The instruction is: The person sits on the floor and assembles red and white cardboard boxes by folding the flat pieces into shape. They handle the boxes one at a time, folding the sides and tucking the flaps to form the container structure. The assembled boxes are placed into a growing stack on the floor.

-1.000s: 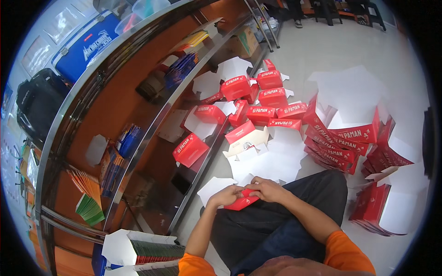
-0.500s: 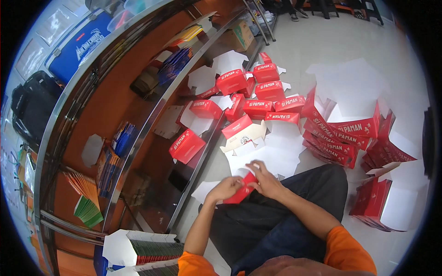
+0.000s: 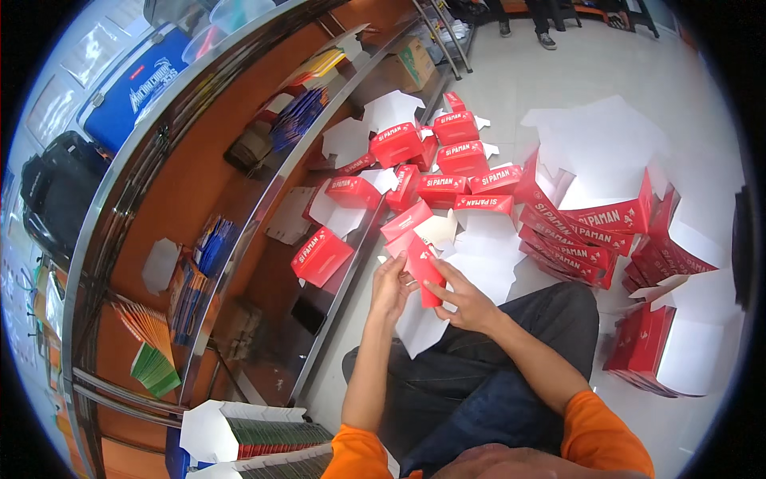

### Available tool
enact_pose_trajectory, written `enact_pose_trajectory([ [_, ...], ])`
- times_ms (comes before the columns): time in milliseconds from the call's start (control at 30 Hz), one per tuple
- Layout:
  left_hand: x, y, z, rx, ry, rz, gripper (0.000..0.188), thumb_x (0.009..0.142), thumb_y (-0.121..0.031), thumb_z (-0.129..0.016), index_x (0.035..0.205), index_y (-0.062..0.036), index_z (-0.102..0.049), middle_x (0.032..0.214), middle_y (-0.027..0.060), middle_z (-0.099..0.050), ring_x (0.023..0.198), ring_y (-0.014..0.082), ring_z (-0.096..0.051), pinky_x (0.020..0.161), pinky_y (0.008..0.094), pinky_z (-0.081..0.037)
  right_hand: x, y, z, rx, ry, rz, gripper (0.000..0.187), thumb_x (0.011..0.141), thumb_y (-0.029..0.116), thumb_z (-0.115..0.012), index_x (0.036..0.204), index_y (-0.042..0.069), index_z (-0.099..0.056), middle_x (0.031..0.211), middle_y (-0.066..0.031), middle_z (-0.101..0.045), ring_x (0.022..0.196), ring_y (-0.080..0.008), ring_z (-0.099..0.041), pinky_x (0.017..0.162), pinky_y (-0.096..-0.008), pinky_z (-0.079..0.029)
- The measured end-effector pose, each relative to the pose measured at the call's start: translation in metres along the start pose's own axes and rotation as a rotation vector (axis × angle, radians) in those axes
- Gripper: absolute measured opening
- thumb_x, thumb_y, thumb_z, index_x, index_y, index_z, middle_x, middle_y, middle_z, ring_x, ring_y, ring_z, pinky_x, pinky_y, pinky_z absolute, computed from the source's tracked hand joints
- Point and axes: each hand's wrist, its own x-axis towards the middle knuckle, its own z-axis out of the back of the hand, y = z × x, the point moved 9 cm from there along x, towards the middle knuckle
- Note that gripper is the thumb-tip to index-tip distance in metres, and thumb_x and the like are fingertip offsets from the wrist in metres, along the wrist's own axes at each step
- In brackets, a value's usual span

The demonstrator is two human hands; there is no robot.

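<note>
A red cardboard food box (image 3: 421, 270), white on its inside, is held up between my two hands over my lap. My left hand (image 3: 389, 287) grips its left side, and my right hand (image 3: 467, 299) pinches its right edge near the bottom. The box's white flap (image 3: 419, 329) hangs below my fingers. Just past it lies a cream-and-red box piece (image 3: 437, 230) on the floor, beside white unfolded card (image 3: 487, 267). Several folded red boxes (image 3: 444, 190) sit in a loose heap farther ahead.
Nested stacks of red box blanks (image 3: 570, 243) stand to the right, with another stack (image 3: 645, 343) nearer me. A metal shelf (image 3: 263, 191) runs along the left, holding packets and cartons. Green-and-white stacked boxes (image 3: 255, 435) are at lower left. A person's legs (image 3: 544, 24) show at the far end.
Both hands have raised the red box and turned it more upright, with its white flap now hanging down. The person's feet in the background have shifted right.
</note>
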Motion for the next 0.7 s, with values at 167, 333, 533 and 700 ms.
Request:
enact_pose_trajectory([
  [167,0.003,-0.003,0.035,0.043,-0.002,0.054,0.030,0.094,-0.019,-0.057,0.116,0.0002,-0.057,0.110,0.0117,-0.065,0.100,0.0216,-0.063,0.089,0.0385,-0.050,0.001,0.011,-0.007,0.267,0.152,0.123,0.059,0.072,0.001,-0.071,0.128,0.014,-0.058,0.139,-0.0113,-0.050,0.132,-0.0403,-0.040,0.110,-0.0480,-0.032],
  [333,-0.005,-0.003,0.039,-0.143,0.061,0.046,0.030,0.094,-0.014,-0.057,0.119,0.0024,-0.055,0.116,0.0163,-0.062,0.105,0.0252,-0.063,0.091,0.0404,-0.051,0.006,0.012,0.006,0.262,0.006,-0.018,0.052,0.076,0.005,-0.071,0.127,0.008,-0.058,0.131,-0.0115,-0.057,0.126,-0.0314,-0.049,0.109,-0.0423,-0.036],
  [533,-0.016,0.017,0.027,-0.061,-0.092,0.014,0.033,0.088,-0.018,-0.068,0.115,-0.0024,-0.058,0.108,0.0089,-0.065,0.096,0.0192,-0.064,0.083,0.0344,-0.053,0.006,0.000,0.014,0.063,-0.125,-0.110,0.056,0.076,0.008,-0.074,0.129,0.009,-0.057,0.138,-0.0198,-0.045,0.120,-0.0360,-0.051,0.097,-0.0400,-0.045],
  [700,-0.013,0.016,0.025,-0.047,-0.077,-0.025,0.031,0.091,-0.021,-0.064,0.116,-0.0026,-0.058,0.104,0.0091,-0.066,0.092,0.0198,-0.065,0.080,0.0346,-0.054,0.006,0.000,0.012,0.013,-0.060,-0.057,0.058,0.077,0.008,-0.073,0.132,0.009,-0.053,0.142,-0.0202,-0.040,0.125,-0.0378,-0.046,0.099,-0.0411,-0.044],
])
